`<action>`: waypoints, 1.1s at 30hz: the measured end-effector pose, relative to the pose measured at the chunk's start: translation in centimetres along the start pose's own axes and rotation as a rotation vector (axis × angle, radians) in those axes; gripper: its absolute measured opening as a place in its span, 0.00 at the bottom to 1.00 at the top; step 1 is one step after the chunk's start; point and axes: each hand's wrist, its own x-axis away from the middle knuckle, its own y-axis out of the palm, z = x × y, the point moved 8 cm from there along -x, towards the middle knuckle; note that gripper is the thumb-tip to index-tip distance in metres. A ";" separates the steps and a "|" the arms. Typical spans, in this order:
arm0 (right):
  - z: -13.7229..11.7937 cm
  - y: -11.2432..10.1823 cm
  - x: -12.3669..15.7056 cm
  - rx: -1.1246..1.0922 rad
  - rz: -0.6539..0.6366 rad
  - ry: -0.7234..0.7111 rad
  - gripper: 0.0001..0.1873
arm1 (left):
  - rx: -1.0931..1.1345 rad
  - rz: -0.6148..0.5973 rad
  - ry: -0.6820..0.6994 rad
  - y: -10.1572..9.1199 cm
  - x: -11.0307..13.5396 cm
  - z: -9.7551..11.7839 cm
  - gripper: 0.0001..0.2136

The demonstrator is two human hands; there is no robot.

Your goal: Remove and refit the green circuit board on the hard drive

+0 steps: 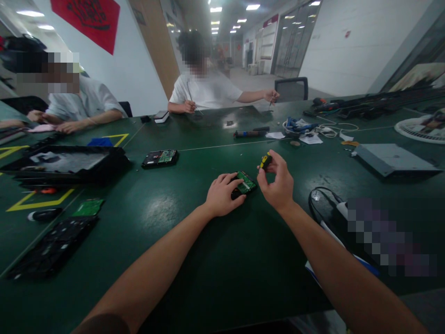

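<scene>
A small hard drive with a green circuit board (246, 183) lies on the dark green table (194, 241) in front of me. My left hand (222, 195) rests on its left side, fingers curled over it and holding it down. Just to the right, my right hand (276, 183) pinches the yellow-and-black handle of a small screwdriver (265, 161) held upright above the drive's right edge.
A second drive (160, 158) lies further left. A black opened laptop shell (62, 163), a loose green board (88, 207) and a keyboard panel (52, 246) sit at the left. Cables (323, 204) and a grey metal case (392, 160) are at the right. Two other people work at the far side.
</scene>
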 end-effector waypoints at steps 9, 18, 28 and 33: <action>-0.4 -0.4 -0.2 0.026 0.008 -0.042 0.31 | 0.003 -0.009 -0.003 0.0 -0.1 0.1 0.29; 0.1 0.0 0.0 -0.003 0.003 0.012 0.34 | 0.004 -0.002 -0.003 0.1 0.0 0.0 0.28; 0.0 0.3 0.1 -0.030 -0.033 0.014 0.35 | 0.002 -0.001 -0.005 0.0 0.0 0.1 0.28; 0.0 0.2 0.1 -0.017 -0.015 -0.005 0.35 | -0.003 0.003 0.002 -0.1 0.0 0.1 0.28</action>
